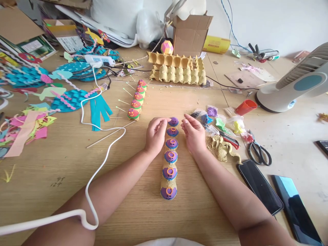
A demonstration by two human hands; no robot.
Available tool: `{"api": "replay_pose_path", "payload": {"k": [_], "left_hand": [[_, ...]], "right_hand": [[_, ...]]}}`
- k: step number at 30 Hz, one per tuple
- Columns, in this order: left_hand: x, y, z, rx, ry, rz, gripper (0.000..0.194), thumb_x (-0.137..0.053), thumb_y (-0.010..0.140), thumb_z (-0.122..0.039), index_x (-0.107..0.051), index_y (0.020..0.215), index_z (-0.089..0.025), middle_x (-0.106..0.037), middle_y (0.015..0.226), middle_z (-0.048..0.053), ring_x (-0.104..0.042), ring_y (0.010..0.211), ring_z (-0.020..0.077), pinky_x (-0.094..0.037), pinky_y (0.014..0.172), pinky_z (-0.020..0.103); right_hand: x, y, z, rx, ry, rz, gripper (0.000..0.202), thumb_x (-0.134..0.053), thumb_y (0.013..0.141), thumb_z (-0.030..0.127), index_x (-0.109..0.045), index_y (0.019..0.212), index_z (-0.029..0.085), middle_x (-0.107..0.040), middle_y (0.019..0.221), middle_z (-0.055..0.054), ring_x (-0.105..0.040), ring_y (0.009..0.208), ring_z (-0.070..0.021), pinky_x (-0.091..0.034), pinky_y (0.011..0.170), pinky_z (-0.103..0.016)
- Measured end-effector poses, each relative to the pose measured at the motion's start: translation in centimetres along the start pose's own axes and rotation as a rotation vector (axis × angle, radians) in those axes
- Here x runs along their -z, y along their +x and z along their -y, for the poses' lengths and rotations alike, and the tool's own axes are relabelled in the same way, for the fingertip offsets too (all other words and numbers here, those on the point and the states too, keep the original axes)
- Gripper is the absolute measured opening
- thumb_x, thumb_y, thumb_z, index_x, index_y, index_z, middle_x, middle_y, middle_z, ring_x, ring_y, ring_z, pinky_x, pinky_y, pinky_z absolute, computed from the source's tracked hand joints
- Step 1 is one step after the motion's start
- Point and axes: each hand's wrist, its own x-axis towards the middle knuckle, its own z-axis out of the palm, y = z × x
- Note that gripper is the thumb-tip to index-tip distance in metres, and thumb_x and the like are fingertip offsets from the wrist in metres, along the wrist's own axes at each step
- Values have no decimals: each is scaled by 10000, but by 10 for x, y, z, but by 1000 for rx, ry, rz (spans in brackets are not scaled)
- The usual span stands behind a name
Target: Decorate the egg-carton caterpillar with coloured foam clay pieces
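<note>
A strip of egg carton [165, 164] runs away from me down the middle of the table. Its bumps carry purple and blue clay; most also have an orange ring and small dark marks, while the farthest purple bump [174, 121] shows no ring. My left hand [155, 135] is beside that far bump, with thumb and forefinger drawn together at its left edge. Across from it, my right hand [194, 132] is curled in the air just right of the strip, thumb and forefinger close together. Anything between either hand's fingertips is too small to make out.
A red-and-green decorated carton strip [137, 96] with thin sticks lies beyond. Clay bags [220, 123], a utility knife [230, 139], scissors [258, 150] and a phone [260, 184] lie right. A white cable [107, 150] crosses the left side. A fan [289, 82] stands far right.
</note>
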Motion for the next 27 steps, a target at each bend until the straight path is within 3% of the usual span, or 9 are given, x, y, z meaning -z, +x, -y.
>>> {"api": "replay_pose_path", "payload": {"k": [5,8,11,15,18,21,24,27], "left_hand": [[0,0,0,-3,-4,-4,272,-555,1031,-402,-762,989,-230,-761,1066,62,-705,1077,205,-542,990,324],[-1,0,1,0,-16,-9,259,-562,1027,-387,-762,979,-231,-760,1060,62,-703,1072,205,-540,990,326],[-1,0,0,12,-3,-5,271,-557,1026,-398,-761,975,-227,-760,1065,67,-703,1079,207,-541,1002,329],[-1,0,-1,9,-9,-3,271,-555,1029,-401,-753,986,-221,-761,1067,67,-707,1083,203,-542,1005,324],[-1,0,0,-14,-50,1,249,-564,1028,-378,-752,986,-220,-762,1062,60,-707,1074,195,-540,996,317],[-2,0,0,-25,-95,1,228,-577,1024,-357,-753,979,-220,-766,1054,52,-706,1058,187,-539,980,308],[-2,0,0,-23,-99,-3,227,-583,1022,-361,-753,977,-218,-769,1056,53,-707,1058,191,-540,979,312],[-2,0,0,-26,-97,0,228,-580,1022,-358,-752,975,-216,-768,1053,54,-706,1058,191,-539,980,313]], "right_hand": [[0,-1,1,8,-24,-33,391,-859,726,548,-686,814,208,-673,706,20,-567,577,-100,-495,563,-248],[0,-1,1,31,-108,-69,538,-681,847,718,-562,674,223,-528,557,47,-428,452,-88,-342,435,-247],[0,-3,1,66,-179,-106,646,-511,915,794,-437,580,246,-434,488,44,-360,421,-98,-266,410,-272],[0,-5,2,133,-154,-37,541,-616,918,694,-505,650,237,-506,562,40,-423,486,-102,-340,467,-261],[-2,-6,2,135,-84,48,353,-782,846,536,-613,811,228,-634,698,35,-558,599,-103,-439,564,-239],[-2,-4,1,102,-48,51,311,-840,795,460,-662,848,212,-710,768,16,-646,667,-111,-491,615,-233],[-3,-5,2,61,-31,34,343,-832,800,498,-662,776,201,-709,713,12,-626,590,-102,-470,557,-226],[-3,-7,4,64,-75,33,441,-760,856,580,-618,678,203,-637,593,29,-516,470,-80,-390,468,-225]]}}
